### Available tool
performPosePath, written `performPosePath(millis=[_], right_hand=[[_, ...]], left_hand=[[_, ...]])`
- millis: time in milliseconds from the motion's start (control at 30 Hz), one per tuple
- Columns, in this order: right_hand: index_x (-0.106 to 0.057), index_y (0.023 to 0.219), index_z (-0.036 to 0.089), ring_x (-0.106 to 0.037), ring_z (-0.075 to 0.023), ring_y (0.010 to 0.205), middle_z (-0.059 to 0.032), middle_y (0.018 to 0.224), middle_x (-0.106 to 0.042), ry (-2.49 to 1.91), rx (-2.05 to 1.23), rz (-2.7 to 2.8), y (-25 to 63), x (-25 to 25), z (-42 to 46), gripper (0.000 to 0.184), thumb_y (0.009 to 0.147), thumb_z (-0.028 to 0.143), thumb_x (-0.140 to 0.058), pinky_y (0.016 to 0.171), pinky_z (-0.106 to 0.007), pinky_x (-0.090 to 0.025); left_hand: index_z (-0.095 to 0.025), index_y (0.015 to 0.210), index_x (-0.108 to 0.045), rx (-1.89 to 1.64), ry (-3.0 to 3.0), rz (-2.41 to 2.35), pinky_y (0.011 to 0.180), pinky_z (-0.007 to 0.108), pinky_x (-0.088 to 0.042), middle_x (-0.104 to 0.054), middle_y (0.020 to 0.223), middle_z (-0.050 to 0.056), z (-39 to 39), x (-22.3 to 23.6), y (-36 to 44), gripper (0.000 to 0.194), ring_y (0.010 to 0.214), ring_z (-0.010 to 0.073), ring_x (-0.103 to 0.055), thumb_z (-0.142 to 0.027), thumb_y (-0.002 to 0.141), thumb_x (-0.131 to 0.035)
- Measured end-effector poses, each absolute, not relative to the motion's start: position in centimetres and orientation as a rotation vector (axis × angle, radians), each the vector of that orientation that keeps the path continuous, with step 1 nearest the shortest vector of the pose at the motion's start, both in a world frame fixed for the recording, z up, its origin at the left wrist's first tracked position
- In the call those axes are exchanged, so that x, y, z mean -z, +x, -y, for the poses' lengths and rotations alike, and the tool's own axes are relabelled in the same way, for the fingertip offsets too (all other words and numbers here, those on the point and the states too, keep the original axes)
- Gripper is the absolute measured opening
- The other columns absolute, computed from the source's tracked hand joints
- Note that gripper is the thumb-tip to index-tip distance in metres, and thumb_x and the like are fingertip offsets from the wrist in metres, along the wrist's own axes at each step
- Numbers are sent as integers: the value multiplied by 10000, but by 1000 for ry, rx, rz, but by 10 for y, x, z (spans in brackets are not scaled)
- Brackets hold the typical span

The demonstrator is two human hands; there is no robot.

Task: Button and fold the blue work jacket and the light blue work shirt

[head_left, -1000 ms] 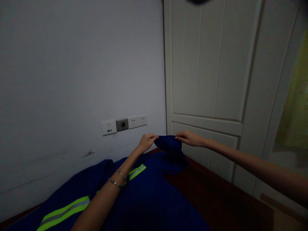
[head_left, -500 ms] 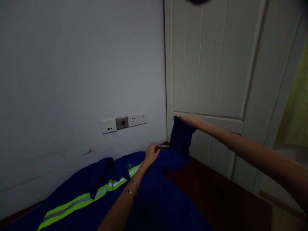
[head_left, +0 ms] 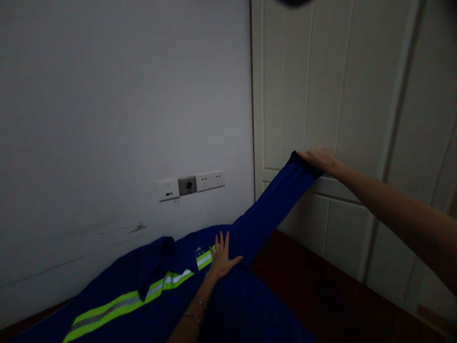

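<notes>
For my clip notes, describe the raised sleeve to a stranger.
Find the panelled door on the right. In front of it, the right hand holds up a blue sleeve rising from the jacket. Its visible side lacks the lime stripe crossing the jacket.

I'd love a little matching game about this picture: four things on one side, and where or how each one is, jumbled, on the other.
Column one
1. Left hand
2. Right hand
3. Reflective stripe
4. Wall sockets

Column two
A. Gripping the end of a raised sleeve
B. On the pale wall, left of the white door
C. Spread open over the chest of the blue work jacket
D. Yellow-green with a silver-grey middle band

Right pairs: 1-C, 2-A, 3-D, 4-B
</notes>
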State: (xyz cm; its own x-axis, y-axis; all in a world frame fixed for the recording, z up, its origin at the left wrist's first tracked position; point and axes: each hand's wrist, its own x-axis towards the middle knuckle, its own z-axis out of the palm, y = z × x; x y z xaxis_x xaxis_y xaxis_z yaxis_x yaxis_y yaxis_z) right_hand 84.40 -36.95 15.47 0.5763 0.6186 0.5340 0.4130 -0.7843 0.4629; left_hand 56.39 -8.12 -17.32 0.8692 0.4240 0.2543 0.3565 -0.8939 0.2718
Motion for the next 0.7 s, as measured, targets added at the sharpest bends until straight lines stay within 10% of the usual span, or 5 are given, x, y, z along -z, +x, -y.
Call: performPosePath(millis=[400,700], right_hand=[[-457,1255,238,-608,-198,705,-154,966,-612,2376,-950,-1244,844,-80,322,454,856,68,-327,600,-280,-384],[-624,1038,181,-470,-296,1079,-174,1251,-473,2304,-971,-1363,842,-1,314,368,837,61,-340,821,-416,-373]], left_hand=[[-336,1327,-382,-185,2935,-583,950,636,-182,-264,1448,71,61,173,584,630,1285,383,-237,-607,840,-87],[-373,1388,-204,83,2916,-466,987,636,-99,-117,1491,8,31,172,612,702,1327,396,-66,-710,773,-165]])
